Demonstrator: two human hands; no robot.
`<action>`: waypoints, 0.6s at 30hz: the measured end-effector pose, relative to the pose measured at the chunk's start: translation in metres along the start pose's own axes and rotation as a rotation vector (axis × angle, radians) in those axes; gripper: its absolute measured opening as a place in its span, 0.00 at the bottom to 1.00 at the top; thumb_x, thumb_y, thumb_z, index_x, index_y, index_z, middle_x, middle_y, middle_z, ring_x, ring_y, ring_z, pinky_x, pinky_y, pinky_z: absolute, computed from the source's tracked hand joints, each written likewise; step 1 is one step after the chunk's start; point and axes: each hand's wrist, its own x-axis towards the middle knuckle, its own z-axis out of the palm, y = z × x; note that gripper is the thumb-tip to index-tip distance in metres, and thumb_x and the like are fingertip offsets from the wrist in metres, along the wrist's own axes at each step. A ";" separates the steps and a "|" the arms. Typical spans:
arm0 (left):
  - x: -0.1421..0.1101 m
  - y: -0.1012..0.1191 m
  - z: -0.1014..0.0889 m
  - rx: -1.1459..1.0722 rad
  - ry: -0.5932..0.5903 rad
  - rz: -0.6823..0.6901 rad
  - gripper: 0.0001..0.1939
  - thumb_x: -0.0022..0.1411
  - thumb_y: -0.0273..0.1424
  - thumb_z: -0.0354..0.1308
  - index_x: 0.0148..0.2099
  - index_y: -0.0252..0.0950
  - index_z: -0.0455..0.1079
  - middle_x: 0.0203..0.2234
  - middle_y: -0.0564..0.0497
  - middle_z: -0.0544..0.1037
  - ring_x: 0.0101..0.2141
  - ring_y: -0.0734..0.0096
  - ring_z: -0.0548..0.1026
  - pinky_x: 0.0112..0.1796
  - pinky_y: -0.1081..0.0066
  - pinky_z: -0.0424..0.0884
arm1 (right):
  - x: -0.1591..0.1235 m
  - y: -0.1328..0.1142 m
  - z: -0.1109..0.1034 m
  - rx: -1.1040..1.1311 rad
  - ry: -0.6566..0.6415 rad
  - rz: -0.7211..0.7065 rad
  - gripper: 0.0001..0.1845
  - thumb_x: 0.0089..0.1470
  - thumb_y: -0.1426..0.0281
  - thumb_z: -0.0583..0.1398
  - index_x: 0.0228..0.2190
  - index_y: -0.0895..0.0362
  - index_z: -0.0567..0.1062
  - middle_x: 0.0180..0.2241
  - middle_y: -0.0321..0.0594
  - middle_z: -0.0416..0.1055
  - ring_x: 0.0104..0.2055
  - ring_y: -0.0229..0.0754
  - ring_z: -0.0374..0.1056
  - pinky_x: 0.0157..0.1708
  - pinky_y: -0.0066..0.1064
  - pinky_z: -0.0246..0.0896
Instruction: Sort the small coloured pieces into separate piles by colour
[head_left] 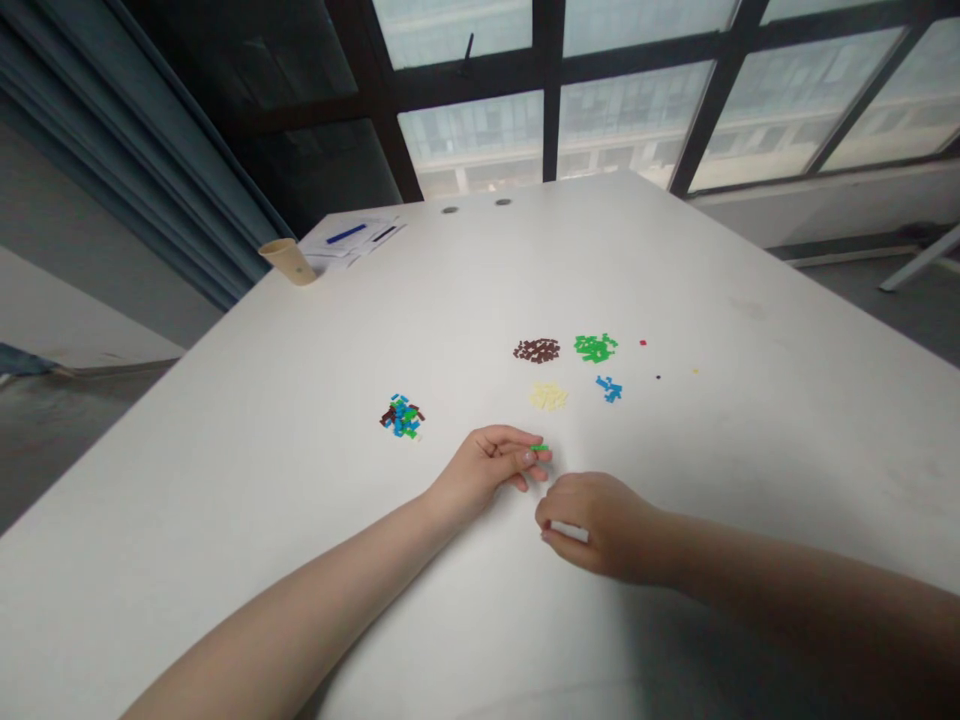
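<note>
Between the thumb and fingers of my left hand (499,462) is a small green piece (540,448), like a tiny building brick. Just right of it and nearer me, my right hand (592,520) is curled with thumb and fingertips brought close together; whether something small sits between them I cannot make out. Beyond the hands lie sorted piles of small pieces: brown (537,350), green (596,348), pale yellow (549,396) and blue (610,389). A mixed pile of blue, green and brown pieces (403,416) lies left of my left hand.
Single red (643,343), black (658,377) and yellow (695,371) pieces lie at the right on the white table (465,290). A paper cup (289,261) stands at the left edge beside papers (360,250) with a blue pen-like object (346,234) on them.
</note>
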 end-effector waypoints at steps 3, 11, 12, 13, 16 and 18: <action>-0.001 -0.001 0.001 -0.010 -0.007 0.042 0.09 0.46 0.29 0.64 0.30 0.32 0.70 0.26 0.49 0.79 0.24 0.76 0.75 0.22 0.80 0.64 | 0.000 0.000 0.000 -0.003 -0.005 0.005 0.08 0.52 0.69 0.52 0.27 0.56 0.70 0.26 0.36 0.69 0.30 0.37 0.63 0.32 0.28 0.52; -0.002 0.001 0.003 0.100 0.021 0.090 0.10 0.43 0.30 0.65 0.27 0.31 0.69 0.22 0.50 0.78 0.23 0.74 0.74 0.26 0.75 0.65 | 0.000 -0.001 -0.003 0.004 -0.015 0.015 0.08 0.52 0.70 0.52 0.27 0.56 0.70 0.26 0.37 0.70 0.29 0.37 0.63 0.32 0.28 0.52; -0.002 0.001 0.003 0.118 0.025 0.094 0.09 0.43 0.30 0.65 0.27 0.31 0.69 0.22 0.50 0.78 0.23 0.74 0.74 0.26 0.75 0.66 | 0.001 -0.002 -0.003 0.006 -0.015 0.016 0.08 0.52 0.70 0.52 0.27 0.56 0.70 0.26 0.37 0.70 0.29 0.37 0.63 0.32 0.28 0.52; -0.002 0.002 0.004 0.130 0.028 0.094 0.09 0.43 0.30 0.65 0.27 0.31 0.70 0.22 0.49 0.78 0.23 0.74 0.74 0.27 0.74 0.66 | 0.001 -0.002 -0.003 0.006 -0.014 0.017 0.08 0.52 0.70 0.52 0.27 0.56 0.70 0.26 0.38 0.70 0.30 0.37 0.63 0.32 0.28 0.52; -0.003 0.002 0.004 0.147 0.027 0.079 0.09 0.43 0.30 0.65 0.27 0.31 0.70 0.24 0.48 0.78 0.23 0.74 0.73 0.28 0.73 0.66 | 0.001 -0.002 -0.002 0.011 -0.004 0.004 0.08 0.52 0.71 0.52 0.27 0.56 0.70 0.26 0.38 0.70 0.29 0.37 0.63 0.32 0.28 0.53; -0.003 0.001 0.003 0.152 0.025 0.077 0.09 0.44 0.30 0.65 0.28 0.31 0.70 0.24 0.49 0.78 0.23 0.74 0.73 0.28 0.73 0.66 | 0.000 -0.002 -0.001 0.019 0.047 -0.008 0.07 0.51 0.71 0.53 0.25 0.57 0.70 0.24 0.36 0.68 0.27 0.36 0.61 0.29 0.27 0.52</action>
